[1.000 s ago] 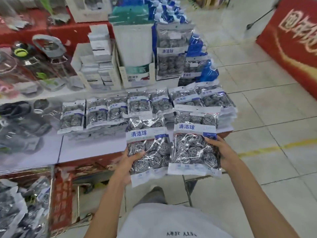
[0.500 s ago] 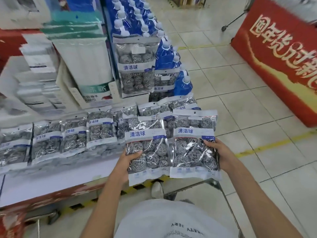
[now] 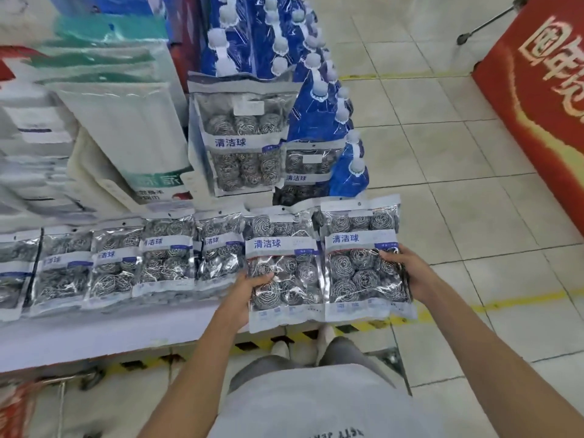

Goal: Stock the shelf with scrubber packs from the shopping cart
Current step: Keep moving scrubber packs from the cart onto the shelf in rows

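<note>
- left hand (image 3: 249, 287) grips a scrubber pack (image 3: 284, 270) by its left edge, thumb curled over the front, fingers hidden behind
- right hand (image 3: 407, 271) grips a second scrubber pack (image 3: 363, 263) by its right edge, thumb on the front, fingers out of sight underneath
- both held packs side by side, edges touching, flat and facing up, over the front right end of the white shelf (image 3: 126, 330); lower edges overhang the shelf front
- each pack: clear plastic pouch, coiled steel-wool balls inside, one row above the label band and more below; white band with blue Chinese characters, small dark blue tag at the band's right, white strip along the bottom, hang hole at the top
- row of stocked packs (image 3: 117, 263) lies overlapping on the shelf, running left from the held packs; same look, blurred toward the far left
- upright display pack (image 3: 240, 143) stands behind the row at the shelf back, a smaller upright pack (image 3: 308, 169) just right of it
- blue refill pouches (image 3: 319, 99) with white caps stacked behind and right of the upright packs
- white boxed goods (image 3: 126, 121) left of the upright pack, blurred
- yellow-black hazard tape (image 3: 252, 346) on the floor below the shelf front
- red banner (image 3: 537, 105) well right of the shelf, across the tiled floor
</note>
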`<control>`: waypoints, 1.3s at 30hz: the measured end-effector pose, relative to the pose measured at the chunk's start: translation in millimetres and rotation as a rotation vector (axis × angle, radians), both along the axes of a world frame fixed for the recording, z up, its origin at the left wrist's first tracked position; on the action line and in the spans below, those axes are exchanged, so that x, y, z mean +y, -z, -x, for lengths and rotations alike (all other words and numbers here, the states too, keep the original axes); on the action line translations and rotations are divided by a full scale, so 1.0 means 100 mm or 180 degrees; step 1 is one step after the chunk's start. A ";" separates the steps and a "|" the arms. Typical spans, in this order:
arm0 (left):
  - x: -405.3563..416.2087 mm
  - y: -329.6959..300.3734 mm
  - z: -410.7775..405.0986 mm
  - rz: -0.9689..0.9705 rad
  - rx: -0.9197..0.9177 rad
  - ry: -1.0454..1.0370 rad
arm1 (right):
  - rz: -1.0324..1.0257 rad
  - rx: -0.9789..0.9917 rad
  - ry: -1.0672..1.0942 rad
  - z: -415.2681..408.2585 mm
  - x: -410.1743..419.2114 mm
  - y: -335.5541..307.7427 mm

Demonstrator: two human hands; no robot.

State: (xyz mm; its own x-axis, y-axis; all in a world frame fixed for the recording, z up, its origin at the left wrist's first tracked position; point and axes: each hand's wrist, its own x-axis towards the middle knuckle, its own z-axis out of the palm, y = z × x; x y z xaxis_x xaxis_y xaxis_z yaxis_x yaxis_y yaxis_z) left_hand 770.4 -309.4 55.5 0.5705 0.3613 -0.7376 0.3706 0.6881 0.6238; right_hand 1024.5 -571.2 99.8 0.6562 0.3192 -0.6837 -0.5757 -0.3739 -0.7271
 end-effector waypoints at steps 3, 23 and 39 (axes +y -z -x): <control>-0.02 0.11 -0.20 -0.0019 0.0095 -0.0108 | 0.0070 0.0015 -0.0210 -0.30 0.15 0.13; 0.08 0.43 -0.77 -0.1265 0.0896 -0.0170 | 0.0681 -0.0471 -0.0808 -0.96 0.53 0.70; 0.01 0.37 -0.86 -0.1913 0.1476 0.0415 | 0.1515 -0.1774 -0.1684 -0.83 0.50 0.68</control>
